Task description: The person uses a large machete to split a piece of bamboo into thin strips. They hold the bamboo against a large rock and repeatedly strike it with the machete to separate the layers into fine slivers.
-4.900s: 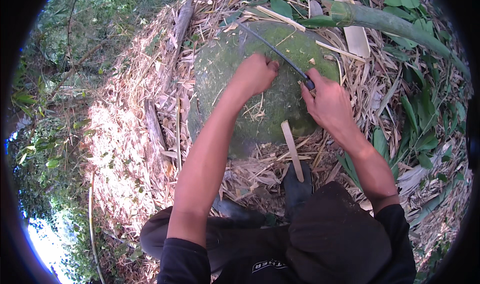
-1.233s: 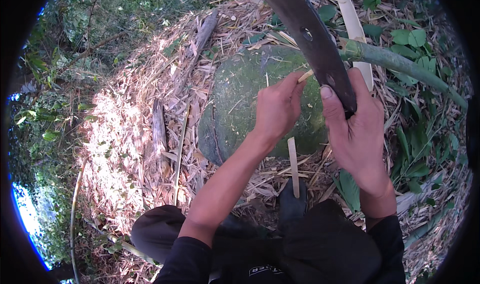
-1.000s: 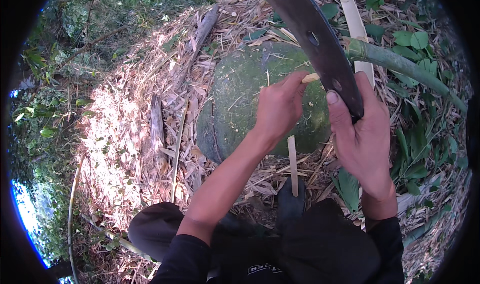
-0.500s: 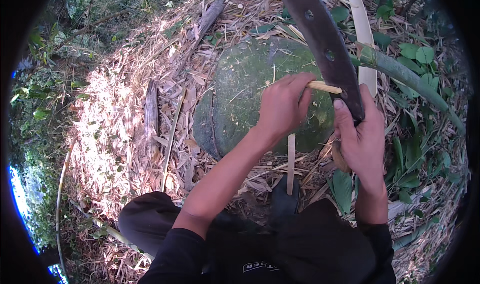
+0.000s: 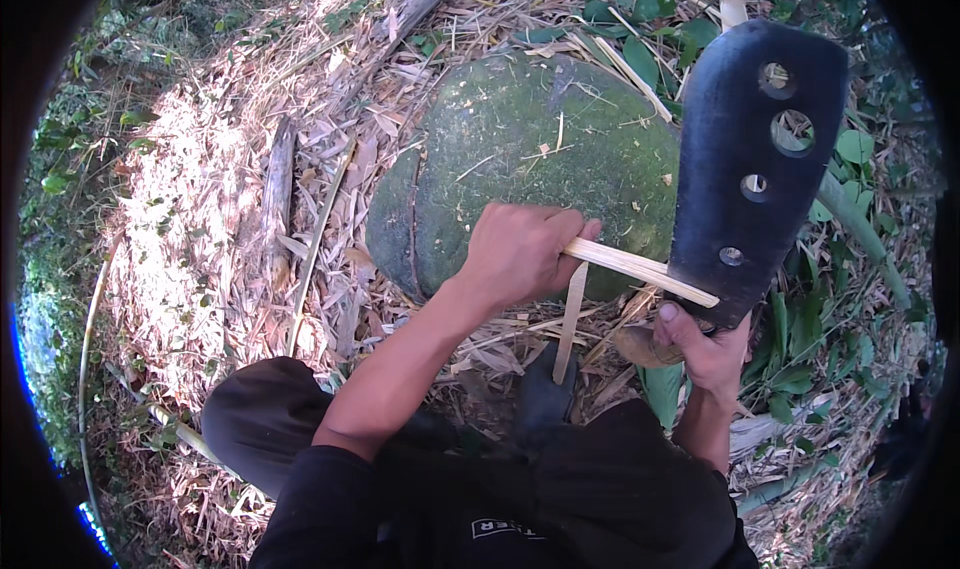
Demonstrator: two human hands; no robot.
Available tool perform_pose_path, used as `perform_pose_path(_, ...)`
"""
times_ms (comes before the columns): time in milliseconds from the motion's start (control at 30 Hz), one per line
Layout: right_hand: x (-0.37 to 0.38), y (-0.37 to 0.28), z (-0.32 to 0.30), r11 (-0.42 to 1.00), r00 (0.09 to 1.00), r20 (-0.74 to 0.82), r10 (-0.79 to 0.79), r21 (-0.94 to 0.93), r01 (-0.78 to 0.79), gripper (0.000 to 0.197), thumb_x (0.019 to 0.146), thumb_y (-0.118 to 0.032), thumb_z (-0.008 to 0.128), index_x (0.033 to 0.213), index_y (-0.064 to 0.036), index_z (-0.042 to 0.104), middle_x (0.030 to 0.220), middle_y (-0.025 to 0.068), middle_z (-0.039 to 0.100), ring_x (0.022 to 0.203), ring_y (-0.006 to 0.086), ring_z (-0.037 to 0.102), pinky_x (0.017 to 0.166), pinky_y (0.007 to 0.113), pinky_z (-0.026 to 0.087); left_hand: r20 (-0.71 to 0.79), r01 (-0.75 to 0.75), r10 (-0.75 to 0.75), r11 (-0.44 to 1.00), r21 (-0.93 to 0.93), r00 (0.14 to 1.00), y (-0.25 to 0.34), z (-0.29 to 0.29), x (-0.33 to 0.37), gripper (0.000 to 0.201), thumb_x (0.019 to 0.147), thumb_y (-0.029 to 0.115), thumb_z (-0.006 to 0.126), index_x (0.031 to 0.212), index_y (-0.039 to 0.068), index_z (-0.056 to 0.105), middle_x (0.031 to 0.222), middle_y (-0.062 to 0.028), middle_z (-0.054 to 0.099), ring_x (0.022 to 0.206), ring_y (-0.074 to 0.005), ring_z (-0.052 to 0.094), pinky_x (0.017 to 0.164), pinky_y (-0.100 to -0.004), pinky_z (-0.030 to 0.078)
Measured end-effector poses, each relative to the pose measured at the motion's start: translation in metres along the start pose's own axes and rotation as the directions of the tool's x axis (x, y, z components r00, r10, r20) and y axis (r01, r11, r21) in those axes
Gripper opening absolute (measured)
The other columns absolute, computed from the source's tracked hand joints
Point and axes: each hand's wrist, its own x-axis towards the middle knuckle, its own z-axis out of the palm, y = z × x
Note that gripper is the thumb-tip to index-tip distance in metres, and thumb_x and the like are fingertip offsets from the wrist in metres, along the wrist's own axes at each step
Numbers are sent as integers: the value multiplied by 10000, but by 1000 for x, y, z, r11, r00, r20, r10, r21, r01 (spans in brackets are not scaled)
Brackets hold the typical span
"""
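My left hand (image 5: pixel 522 256) is closed around a pale split bamboo strip (image 5: pixel 640 269). The strip's free end points right and lies against the base of a dark, broad-bladed machete (image 5: pixel 755 159) with several round holes. A pale flat piece (image 5: pixel 571 319) hangs below the same hand towards a dark shoe; whether it is part of the same strip I cannot tell. My right hand (image 5: pixel 712 349) grips the machete low, its thumb by the blade's base. A brownish wooden handle (image 5: pixel 643 347) sticks out left of the thumb. The blade stands up and away from me.
Beyond my left hand sits a large mossy green boulder (image 5: pixel 540 159). Dry leaves and bamboo litter cover the ground. A grey log (image 5: pixel 278 194) and a thin stick (image 5: pixel 322 239) lie at left. A green bamboo pole (image 5: pixel 865 234) runs down the right among leafy plants.
Both hands have come nearer to me, the left also a little leftwards. The machete has turned, so its broad, holed face now shows. More of the bamboo strip shows beyond my left hand.
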Motion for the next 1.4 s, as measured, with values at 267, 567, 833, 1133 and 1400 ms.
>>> perform_pose_path(267, 6, 11, 16, 969, 997, -17, 69, 240, -63, 204, 863, 39, 668, 1053, 60, 595, 773, 75, 615, 584, 112, 571, 506, 253, 464, -9, 148, -148, 989, -11, 989, 12, 8, -21, 333, 880, 190, 656, 612, 71, 498, 542, -113, 544, 469, -316, 569, 438, -427, 435)
perform_pose_path(567, -2, 20, 15, 970, 994, -72, 78, -226, -93, 302, 801, -21, 736, 1078, 34, 632, 918, 73, 688, 765, 130, 648, 694, 262, 513, -15, 83, -81, 987, 135, 997, -6, -4, -20, 324, 882, 184, 650, 608, 81, 513, 528, -113, 547, 453, -312, 565, 438, -423, 444)
perform_pose_path(833, -4, 24, 20, 974, 995, -96, 35, -221, -56, 266, 796, -40, 748, 1033, 28, 648, 902, 65, 699, 798, 132, 657, 729, 267, 520, -21, 104, -102, 982, 158, 995, -7, -1, -18, 336, 901, 187, 631, 602, 84, 516, 516, -113, 544, 441, -312, 558, 433, -422, 441)
perform_pose_path(1133, 1, 24, 28, 964, 995, -94, 22, -262, -46, 201, 790, -27, 739, 970, 30, 669, 810, 67, 710, 669, 104, 658, 599, 261, 512, -27, 150, -148, 981, 122, 989, -3, 9, -23, 331, 901, 186, 631, 607, 77, 524, 525, -127, 554, 450, -332, 566, 437, -436, 441)
perform_pose_path(1400, 7, 20, 32, 872, 989, -74, -129, -483, 77, 208, 781, -58, 743, 972, 5, 690, 793, 83, 705, 659, 116, 661, 624, 265, 518, -43, 168, -164, 978, 123, 985, -3, 4, -18, 322, 903, 188, 628, 616, 76, 532, 516, -132, 546, 454, -338, 565, 448, -448, 446)
